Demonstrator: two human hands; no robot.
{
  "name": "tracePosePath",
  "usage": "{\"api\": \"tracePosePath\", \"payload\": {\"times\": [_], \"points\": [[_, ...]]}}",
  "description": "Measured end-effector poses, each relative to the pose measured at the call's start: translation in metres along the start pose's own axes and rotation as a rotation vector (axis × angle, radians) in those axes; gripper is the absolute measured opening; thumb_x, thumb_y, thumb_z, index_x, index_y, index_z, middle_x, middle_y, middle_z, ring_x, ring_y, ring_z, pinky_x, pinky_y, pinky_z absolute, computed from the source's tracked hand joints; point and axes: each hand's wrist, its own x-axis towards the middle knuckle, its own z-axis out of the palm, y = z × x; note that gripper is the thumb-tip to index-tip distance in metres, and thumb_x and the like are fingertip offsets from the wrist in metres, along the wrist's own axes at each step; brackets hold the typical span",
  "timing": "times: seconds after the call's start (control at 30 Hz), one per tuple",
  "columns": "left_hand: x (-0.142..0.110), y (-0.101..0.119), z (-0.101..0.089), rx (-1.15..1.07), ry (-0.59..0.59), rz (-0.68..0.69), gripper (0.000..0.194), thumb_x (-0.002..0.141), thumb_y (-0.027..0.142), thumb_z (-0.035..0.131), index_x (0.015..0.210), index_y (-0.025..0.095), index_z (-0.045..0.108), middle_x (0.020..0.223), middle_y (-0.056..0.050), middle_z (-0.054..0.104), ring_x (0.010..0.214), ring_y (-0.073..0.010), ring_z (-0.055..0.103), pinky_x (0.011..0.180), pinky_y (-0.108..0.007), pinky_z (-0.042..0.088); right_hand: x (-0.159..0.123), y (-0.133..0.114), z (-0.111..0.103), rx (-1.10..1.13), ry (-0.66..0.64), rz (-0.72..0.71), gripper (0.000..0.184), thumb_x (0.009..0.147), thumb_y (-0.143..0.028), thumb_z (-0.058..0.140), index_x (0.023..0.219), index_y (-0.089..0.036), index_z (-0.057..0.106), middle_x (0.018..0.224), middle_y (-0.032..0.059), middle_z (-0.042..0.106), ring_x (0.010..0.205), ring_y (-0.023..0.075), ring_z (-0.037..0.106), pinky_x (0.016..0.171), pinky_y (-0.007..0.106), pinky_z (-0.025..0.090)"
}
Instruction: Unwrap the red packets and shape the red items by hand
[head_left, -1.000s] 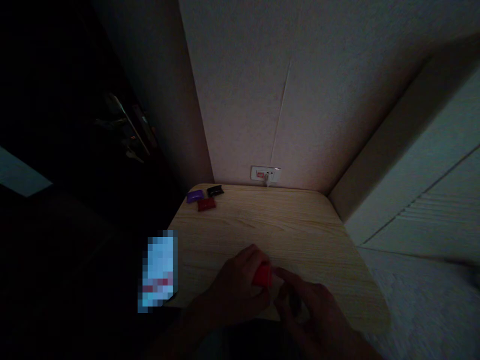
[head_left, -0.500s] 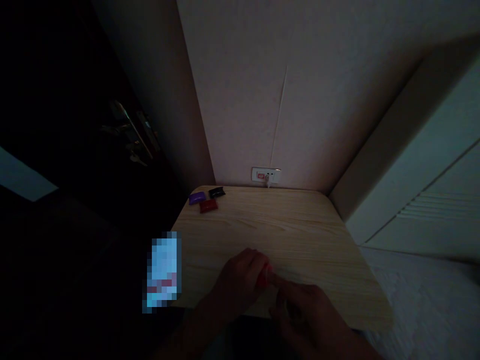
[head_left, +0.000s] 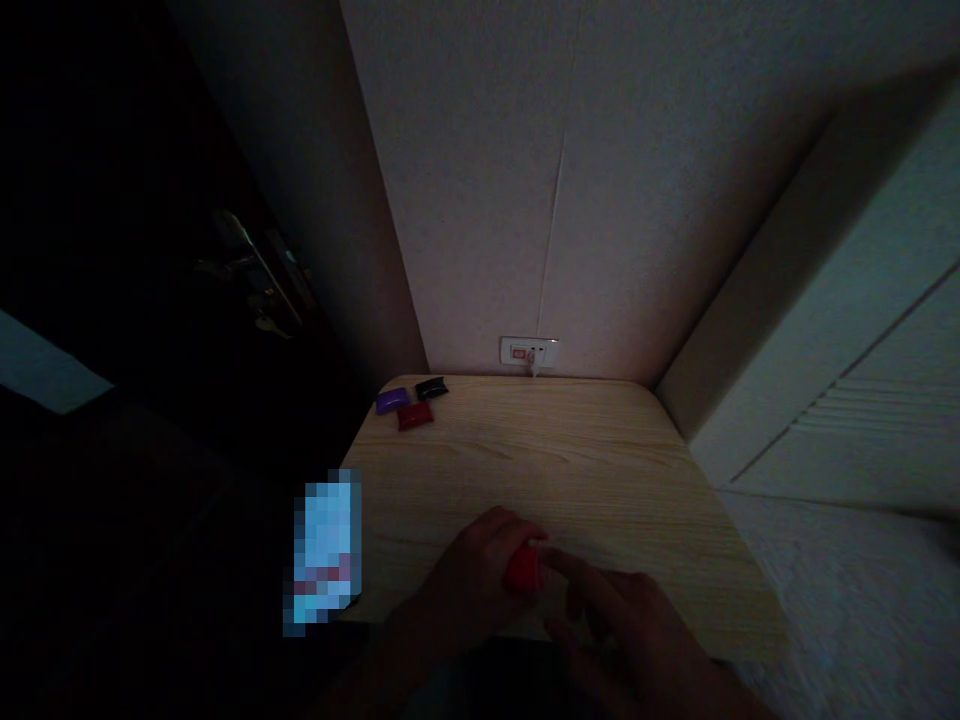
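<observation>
A small bright red lump (head_left: 523, 569), its exact kind too dark to make out, sits in the grip of my left hand (head_left: 484, 560) over the near part of the wooden table. My left fingers wrap over its top and far side. My right hand (head_left: 626, 610) is on the other side, index finger stretched out with its tip at the lump's right edge. Its thumb hangs apart below, and nothing is held between its fingers. At the table's far left corner lie a purple packet (head_left: 392, 401), a black packet (head_left: 431, 388) and a dark red packet (head_left: 415, 415), all shiny.
The pale wooden table (head_left: 570, 450) stands against a wall with a socket (head_left: 529, 352) and a plug in it. A lit, pixelated screen-like shape (head_left: 328, 545) is at its left edge. A dark door with a handle (head_left: 259, 260) is left, a white cabinet (head_left: 847, 360) right.
My left hand has turned or shifted so more of the red lump shows. My right index finger has drawn back slightly to its edge. The packets stay in place; the view shifted a little.
</observation>
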Motion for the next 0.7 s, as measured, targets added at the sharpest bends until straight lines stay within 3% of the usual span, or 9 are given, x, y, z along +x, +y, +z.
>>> {"api": "tracePosePath", "payload": {"times": [0.1, 0.2, 0.4, 0.5, 0.7], "points": [[0.000, -0.004, 0.002, -0.020, 0.009, -0.032, 0.066, 0.073, 0.005, 0.066, 0.138, 0.014, 0.057, 0.106, -0.011, 0.070, 0.094, -0.0243, 0.066, 0.088, -0.038, 0.056, 0.002, -0.003, -0.005, 0.072, -0.097, 0.060, 0.059, 0.090, -0.016, 0.057, 0.148, -0.022, 0.045, 0.081, 0.0000, 0.073, 0.060, 0.0142, 0.064, 0.058, 0.024, 0.049], [0.000, -0.002, 0.001, -0.070, -0.028, -0.067, 0.072, 0.080, 0.008, 0.062, 0.150, 0.013, 0.047, 0.103, -0.010, 0.071, 0.093, -0.0233, 0.066, 0.089, -0.038, 0.056, 0.003, -0.001, -0.006, -0.009, -0.185, -0.012, 0.067, 0.089, -0.015, 0.058, 0.153, -0.023, 0.038, 0.094, 0.0030, 0.075, 0.073, 0.0181, 0.070, 0.065, 0.028, 0.050], [0.002, 0.002, -0.003, -0.080, -0.187, -0.146, 0.083, 0.077, 0.012, 0.069, 0.155, 0.015, 0.042, 0.110, -0.011, 0.072, 0.094, -0.0242, 0.067, 0.092, -0.039, 0.055, 0.003, 0.008, -0.002, -0.424, -0.243, -0.180, 0.062, 0.089, -0.018, 0.059, 0.149, -0.025, 0.043, 0.085, 0.0023, 0.070, 0.064, 0.0205, 0.064, 0.058, 0.031, 0.039], [-0.001, -0.002, -0.002, -0.057, -0.231, -0.133, 0.086, 0.077, 0.017, 0.072, 0.157, 0.019, 0.040, 0.117, -0.011, 0.071, 0.097, -0.0256, 0.067, 0.091, -0.039, 0.055, 0.006, 0.006, -0.003, -0.448, -0.266, -0.205, 0.057, 0.090, -0.022, 0.061, 0.144, -0.025, 0.047, 0.088, 0.0031, 0.070, 0.064, 0.0205, 0.064, 0.058, 0.032, 0.039], [-0.004, 0.002, -0.007, -0.186, -0.184, -0.122, 0.079, 0.074, 0.020, 0.078, 0.148, 0.027, 0.050, 0.104, -0.005, 0.073, 0.088, -0.0237, 0.067, 0.082, -0.034, 0.052, 0.015, 0.002, -0.007, -0.366, -0.284, -0.187, 0.045, 0.088, -0.013, 0.056, 0.132, -0.022, 0.056, 0.085, 0.0039, 0.072, 0.063, 0.0205, 0.064, 0.057, 0.032, 0.042]]}}
